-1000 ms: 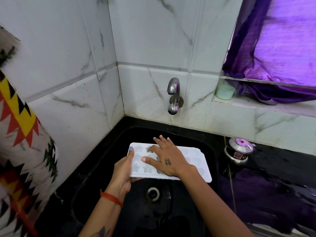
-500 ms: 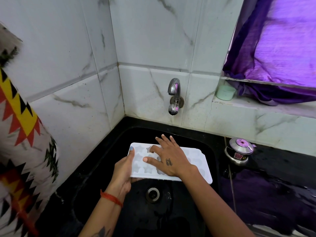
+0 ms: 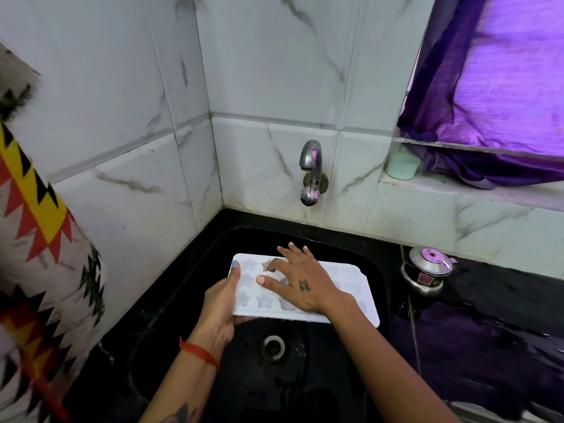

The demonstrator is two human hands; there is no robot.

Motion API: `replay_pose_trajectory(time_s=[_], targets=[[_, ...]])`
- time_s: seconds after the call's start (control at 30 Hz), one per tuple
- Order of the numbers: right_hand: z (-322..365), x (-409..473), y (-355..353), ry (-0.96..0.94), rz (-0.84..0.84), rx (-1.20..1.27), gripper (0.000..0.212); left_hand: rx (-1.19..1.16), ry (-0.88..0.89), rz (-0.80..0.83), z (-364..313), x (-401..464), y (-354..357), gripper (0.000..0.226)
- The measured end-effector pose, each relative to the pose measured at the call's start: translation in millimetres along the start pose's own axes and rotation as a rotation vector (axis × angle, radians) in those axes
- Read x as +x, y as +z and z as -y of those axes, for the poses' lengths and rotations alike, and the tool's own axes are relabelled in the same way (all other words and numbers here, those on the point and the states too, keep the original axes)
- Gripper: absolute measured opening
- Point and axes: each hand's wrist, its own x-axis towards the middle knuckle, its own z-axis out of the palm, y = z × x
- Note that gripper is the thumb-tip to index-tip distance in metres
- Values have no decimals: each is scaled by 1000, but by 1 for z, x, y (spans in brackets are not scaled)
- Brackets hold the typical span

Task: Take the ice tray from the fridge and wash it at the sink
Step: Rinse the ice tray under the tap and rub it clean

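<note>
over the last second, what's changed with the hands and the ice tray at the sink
Very little. The right hand has shifted its fingers slightly across the star-shaped moulds of the ice tray, staying flat on top. The left hand keeps the same grip on the tray's left edge, holding it above the sink. No water shows at the tap, as before.

Single head-worn wide-angle view, looking forward and steeply down, close over black sink (image 3: 378, 270)
</note>
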Motion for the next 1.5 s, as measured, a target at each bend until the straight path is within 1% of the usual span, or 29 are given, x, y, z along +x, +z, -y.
replay_pose_trajectory(time_s=[0.1, 0.2, 0.3, 0.37, 0.5, 0.63, 0.7, 0.83, 1.1, 1.2, 1.37, 1.5], targets=[[-1, -1, 2, -23, -26, 3, 59, -2, -2, 6, -1, -1, 0, 36], [0, -1, 1, -43, -72, 41, 56, 5, -4, 2, -1, -1, 1, 36], [3, 2, 1, -72, -98, 68, 69, 3, 2, 1, -1, -1, 1, 35], [6, 4, 1, -89, -105, 72, 72, 2, 1, 5, -1, -2, 2, 34], [13, 8, 3, -117, -91, 56, 70, 8, -6, 1, 0, -2, 2, 34], [16, 11, 5, -100, -27, 13, 54, -5, -10, 3, -1, -2, 1, 36], [16, 12, 7, -92, -8, -2, 51, -4, -12, 3, 0, -2, 1, 38], [16, 12, 5, -76, 32, -51, 50, 5, -19, 8, 1, -3, 1, 42], [19, 13, 2, -69, 42, -163, 55, 4, -6, 18, 2, -5, 2, 36], [20, 13, 3, -68, 46, -144, 56, -2, 3, 17, 2, -5, 2, 36], [23, 14, 3, -46, 73, -15, 54, 9, 27, 17, 1, -5, 1, 35], [23, 14, 3, -46, 79, -2, 53, 2, 26, 31, 2, -4, 1, 34]])
